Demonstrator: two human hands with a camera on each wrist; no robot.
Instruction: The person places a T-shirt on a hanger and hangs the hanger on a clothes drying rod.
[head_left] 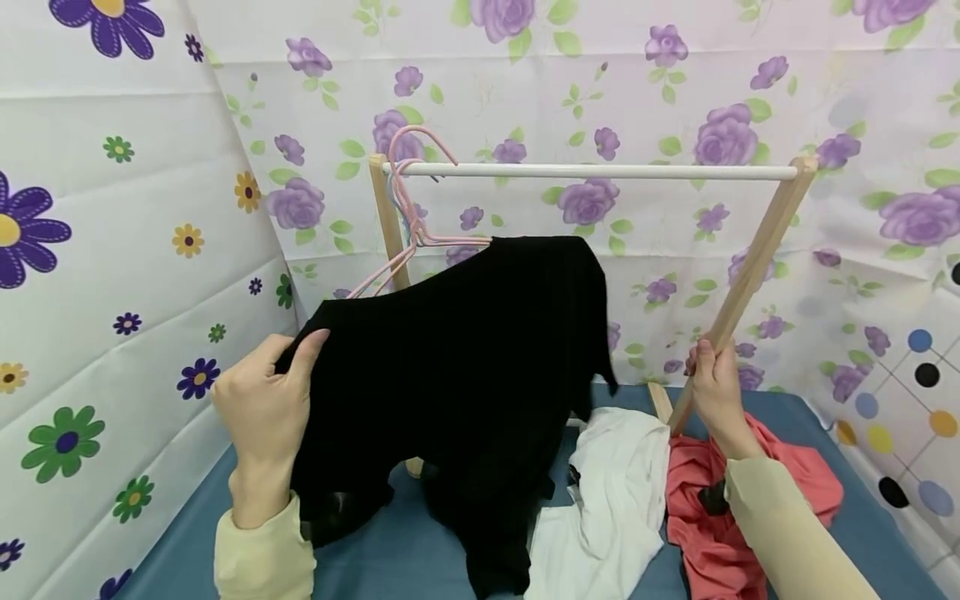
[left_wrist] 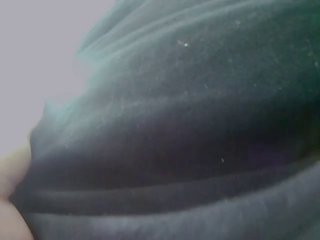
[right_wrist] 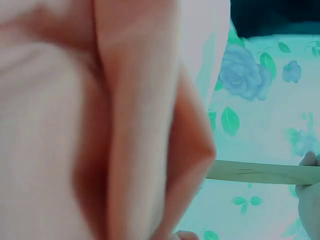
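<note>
My left hand (head_left: 266, 400) pinches the upper left edge of a black garment (head_left: 450, 358) between thumb and fingers. In the left wrist view the dark cloth (left_wrist: 165, 110) fills most of the picture, with fingertips at the lower left. The garment hangs in front of pink hangers (head_left: 405, 204) at the left end of a white rod (head_left: 600, 172), and covers their lower parts. My right hand (head_left: 716, 383) grips the right wooden post (head_left: 765, 242) of the rack low down. In the right wrist view, fingers (right_wrist: 306, 187) hold the post (right_wrist: 250, 172) at the right edge.
A white garment (head_left: 607, 500) lies crumpled on the blue surface (head_left: 397, 542), with a coral red garment (head_left: 802, 467) beside it under my right forearm. Flower-patterned sheets (head_left: 525, 100) hang behind the rack and on the left.
</note>
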